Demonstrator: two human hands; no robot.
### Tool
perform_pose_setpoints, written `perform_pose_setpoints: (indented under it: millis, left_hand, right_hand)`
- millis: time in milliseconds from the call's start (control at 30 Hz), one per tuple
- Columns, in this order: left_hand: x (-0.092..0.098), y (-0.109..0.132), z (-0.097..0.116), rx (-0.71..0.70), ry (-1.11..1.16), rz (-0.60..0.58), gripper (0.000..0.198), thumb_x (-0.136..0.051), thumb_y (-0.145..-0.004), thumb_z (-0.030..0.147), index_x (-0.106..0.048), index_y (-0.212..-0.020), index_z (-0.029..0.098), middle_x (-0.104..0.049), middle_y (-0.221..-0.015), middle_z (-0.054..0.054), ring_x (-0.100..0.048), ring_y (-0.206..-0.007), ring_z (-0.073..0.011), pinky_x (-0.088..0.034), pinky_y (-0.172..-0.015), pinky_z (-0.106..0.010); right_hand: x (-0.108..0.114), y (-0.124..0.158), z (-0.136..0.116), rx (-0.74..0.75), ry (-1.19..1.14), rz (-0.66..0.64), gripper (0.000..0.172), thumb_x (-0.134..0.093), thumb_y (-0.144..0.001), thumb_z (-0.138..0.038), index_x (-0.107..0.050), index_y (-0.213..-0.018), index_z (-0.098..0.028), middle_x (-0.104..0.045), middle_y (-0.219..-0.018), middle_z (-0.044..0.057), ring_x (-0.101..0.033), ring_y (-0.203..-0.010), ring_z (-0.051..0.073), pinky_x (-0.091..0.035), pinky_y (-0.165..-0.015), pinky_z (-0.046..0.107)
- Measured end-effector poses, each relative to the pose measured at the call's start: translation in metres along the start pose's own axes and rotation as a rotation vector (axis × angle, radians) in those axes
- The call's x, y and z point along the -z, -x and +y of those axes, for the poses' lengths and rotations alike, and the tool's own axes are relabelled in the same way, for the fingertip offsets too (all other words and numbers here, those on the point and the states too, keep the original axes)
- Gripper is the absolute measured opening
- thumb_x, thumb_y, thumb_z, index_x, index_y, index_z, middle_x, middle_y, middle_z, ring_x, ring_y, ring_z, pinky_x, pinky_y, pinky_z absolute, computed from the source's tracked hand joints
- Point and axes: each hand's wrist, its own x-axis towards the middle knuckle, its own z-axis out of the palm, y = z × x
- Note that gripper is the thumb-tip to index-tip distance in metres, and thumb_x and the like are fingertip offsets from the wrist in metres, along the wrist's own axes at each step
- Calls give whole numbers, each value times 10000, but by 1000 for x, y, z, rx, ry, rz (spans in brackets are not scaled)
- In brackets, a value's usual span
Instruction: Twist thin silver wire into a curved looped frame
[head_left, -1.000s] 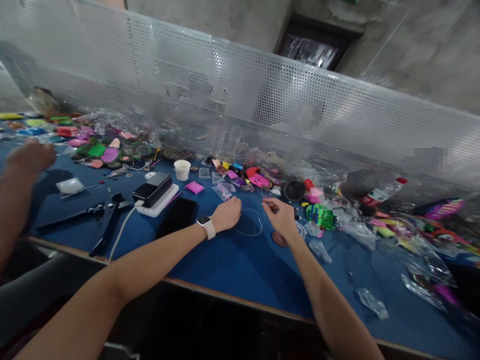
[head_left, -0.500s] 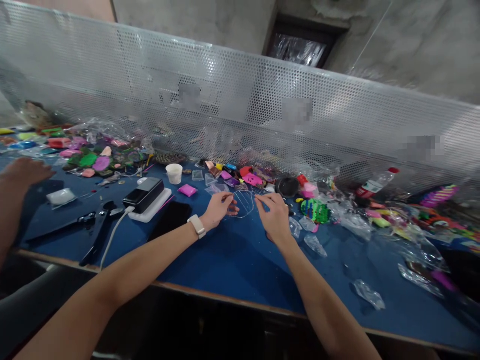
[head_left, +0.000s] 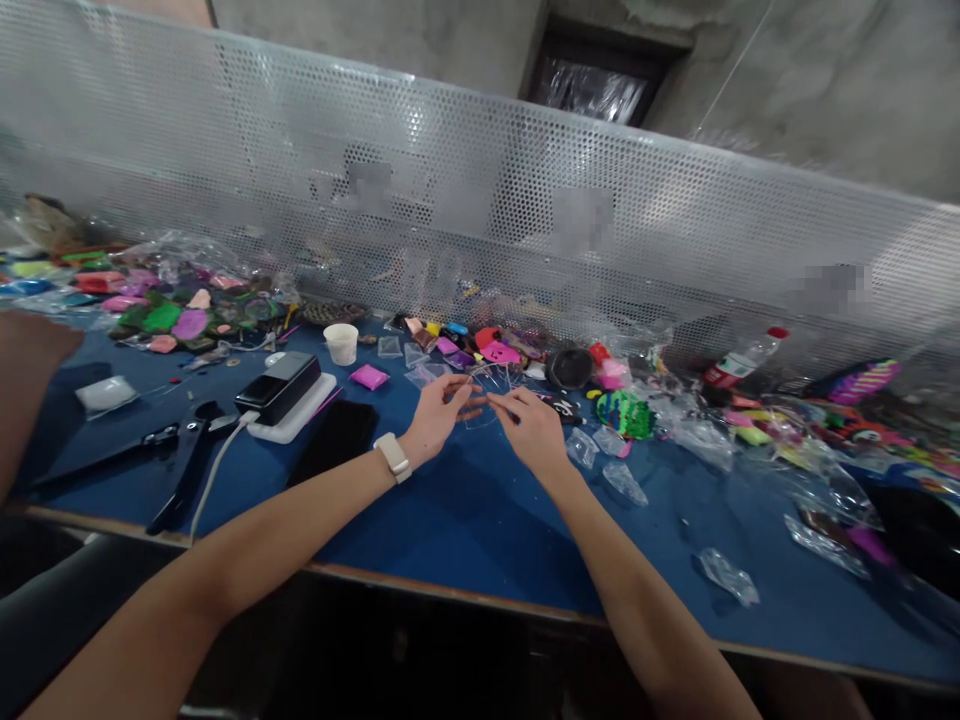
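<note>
A thin, pale loop of string or wire spans the gap between my hands, above the blue table. My left hand, with a light-banded watch at the wrist, pinches one side of it. The fingertips of my right hand are closed on the other side, very near the left fingers. Just beyond my hands lie small clear bags and a pink piece. The exact ends of the loop are too fine to make out.
To the left are a black phone, a power bank with a white cable, large black-handled cutters and a paper cup. A perforated metal screen stands behind. Another person's hand is far left.
My hands have come closer together, the right moving left, and the wide round loop is now narrower between them. The other person's hand has shifted toward the left edge.
</note>
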Motion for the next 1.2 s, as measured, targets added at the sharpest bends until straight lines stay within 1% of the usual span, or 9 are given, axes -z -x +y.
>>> perform_pose_setpoints:
  millis: [133, 300, 467, 600, 700, 867, 1033, 1100, 1200]
  left_hand:
    - [2, 0, 0, -39, -36, -44, 287, -802, -981, 342, -671, -1159, 159, -775, -1228, -149, -791, -1069, -242, -670, -988, -474]
    - [-2, 3, 1, -61, 30, -31, 307, -861, -899, 330, -733, -1116, 155, -779, -1098, -111, -756, -1067, -241, -675, -947, -443]
    - [-2, 5, 4, 26, 142, 12, 314, -891, -843, 293, -816, -1106, 140, -751, -989, -78, -717, -997, -208, -662, -948, -436]
    - [-1, 4, 6, 53, 204, -20, 267, -857, -892, 306, -830, -1101, 142, -741, -982, -79, -714, -991, -202, -646, -987, -463]
    - [-1, 2, 7, 62, 229, -41, 229, -848, -914, 297, -830, -1077, 137, -745, -978, -79, -717, -994, -194, -633, -1016, -452]
    - [-2, 2, 10, 55, 244, -11, 236, -895, -887, 266, -833, -1064, 122, -759, -946, -81, -726, -955, -185, -616, -1030, -440]
    - [-1, 0, 18, 30, 290, 16, 207, -928, -844, 244, -834, -992, 134, -758, -911, -67, -718, -931, -180, -610, -1047, -454]
    - [0, -1, 22, 6, 313, 22, 187, -926, -838, 224, -834, -978, 142, -753, -892, -57, -714, -928, -176, -611, -1050, -452]
    - [1, -4, 28, -27, 334, 24, 185, -913, -843, 195, -834, -1003, 145, -751, -897, -50, -719, -940, -178, -608, -1064, -463]
  right_hand:
    - [-1, -1, -4, -11, -60, -29, 308, -576, -1084, -331, -862, -1174, -261, -804, -1055, 80, -745, -908, 237, -572, -851, 347]
    - [2, -2, -10, -62, -89, -60, 221, -627, -1043, -308, -829, -1108, -248, -814, -1038, 67, -732, -828, 228, -557, -848, 348]
    - [1, -1, -12, -61, -75, -89, 210, -612, -1053, -310, -808, -993, -264, -818, -1034, 56, -744, -902, 240, -540, -874, 342]
    - [1, 0, -12, -60, -55, -43, 233, -589, -1061, -274, -817, -1017, -257, -813, -1091, 67, -743, -913, 234, -540, -889, 342]
    - [2, 0, -12, -55, -53, -13, 220, -601, -1057, -265, -817, -1017, -247, -807, -1094, 66, -740, -905, 224, -541, -877, 332]
    - [3, 0, -10, -20, -69, 57, 201, -626, -1062, -287, -808, -983, -256, -800, -1029, 47, -714, -812, 208, -526, -817, 343]
    - [-1, 0, -9, 3, -225, 108, 156, -679, -1038, -318, -811, -976, -262, -765, -975, 44, -689, -766, 204, -536, -761, 362]
    - [-5, 0, -9, -49, -334, 159, 169, -721, -1009, -379, -824, -948, -260, -738, -1011, 65, -694, -815, 219, -560, -740, 371]
    - [-14, -1, -11, -219, -524, 290, 296, -830, -895, -542, -833, -873, -247, -691, -1151, 122, -707, -1049, 295, -604, -724, 390]
